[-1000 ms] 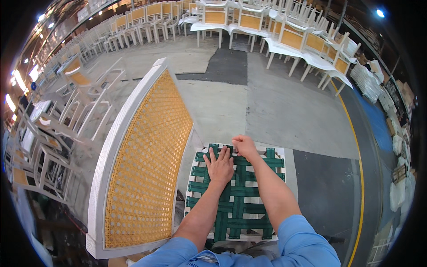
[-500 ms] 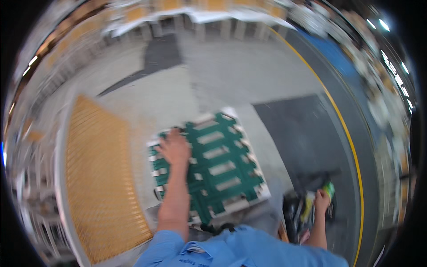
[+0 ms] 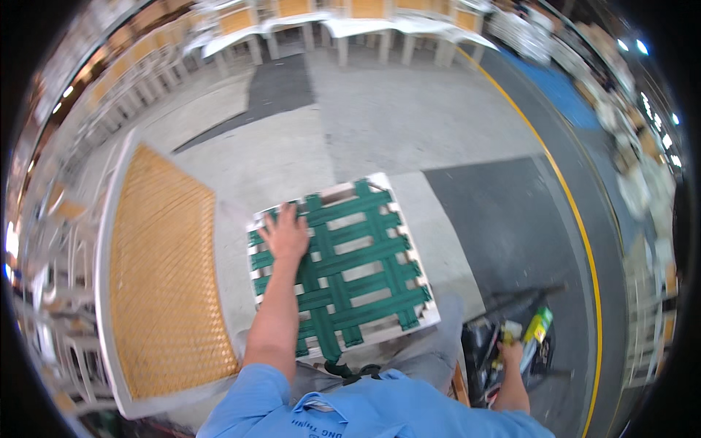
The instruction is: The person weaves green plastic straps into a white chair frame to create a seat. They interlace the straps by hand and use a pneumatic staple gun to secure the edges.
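In front of me is a pale square seat frame (image 3: 432,314) laced with green woven webbing (image 3: 358,250). My left hand (image 3: 288,237) rests on its far left part, fingers spread. A loose end of green webbing hangs at the near edge. Down at my right, my right hand (image 3: 512,353) reaches into a black container (image 3: 478,358) of mixed items. It is nearest to a small yellow item (image 3: 504,337), just left of a green and yellow bottle (image 3: 539,324). Its fingers are too small and blurred to show a grip.
At my left stands a white-framed panel with tan woven cane (image 3: 164,285). Rows of white chairs with tan backs (image 3: 365,29) line the far side. A dark mat (image 3: 511,226) lies on the floor at right, beside a yellow floor line (image 3: 558,175).
My right hand has moved left and down, away from the green bottle and deeper among the container's items. My left hand stays on the webbing; the view has shifted slightly.
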Motion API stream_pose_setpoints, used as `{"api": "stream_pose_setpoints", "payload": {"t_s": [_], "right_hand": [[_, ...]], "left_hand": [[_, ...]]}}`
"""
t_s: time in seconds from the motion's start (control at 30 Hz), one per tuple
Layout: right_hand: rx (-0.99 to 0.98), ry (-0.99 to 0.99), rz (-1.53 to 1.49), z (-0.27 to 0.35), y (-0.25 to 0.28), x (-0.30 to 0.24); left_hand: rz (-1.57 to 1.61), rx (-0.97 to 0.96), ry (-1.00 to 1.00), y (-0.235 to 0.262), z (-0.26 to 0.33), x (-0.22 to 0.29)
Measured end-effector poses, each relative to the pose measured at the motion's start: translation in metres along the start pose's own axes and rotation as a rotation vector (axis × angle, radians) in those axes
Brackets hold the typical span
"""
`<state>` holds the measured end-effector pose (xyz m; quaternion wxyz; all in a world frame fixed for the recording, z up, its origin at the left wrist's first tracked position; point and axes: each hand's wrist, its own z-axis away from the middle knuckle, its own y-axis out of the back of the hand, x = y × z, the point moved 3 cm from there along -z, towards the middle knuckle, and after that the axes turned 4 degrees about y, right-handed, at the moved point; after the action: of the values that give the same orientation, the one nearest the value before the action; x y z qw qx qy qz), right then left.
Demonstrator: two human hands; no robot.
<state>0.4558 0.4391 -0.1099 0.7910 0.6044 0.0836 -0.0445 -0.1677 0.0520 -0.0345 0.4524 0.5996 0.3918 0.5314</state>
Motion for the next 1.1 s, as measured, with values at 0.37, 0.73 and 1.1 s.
{"api": "stream_pose_setpoints", "payload": {"t_s": [0.37,0.73,1.1], "right_hand": [[-0.137,0.413,-0.969,0.005,0.07,-0.113],[-1.11,0.754,-0.795,0.196,0.047,-0.567],[-1.054,0.706,-0.572,0.262,-0.061,-0.677]], "left_hand": [[0.15,-0.002,0.041,-0.003,0.005,-0.018],[0.279,-0.047,0.081,-0.004,-0.004,-0.032],[0.363,-0.019,0.131,-0.002,-0.006,-0.036]]}}
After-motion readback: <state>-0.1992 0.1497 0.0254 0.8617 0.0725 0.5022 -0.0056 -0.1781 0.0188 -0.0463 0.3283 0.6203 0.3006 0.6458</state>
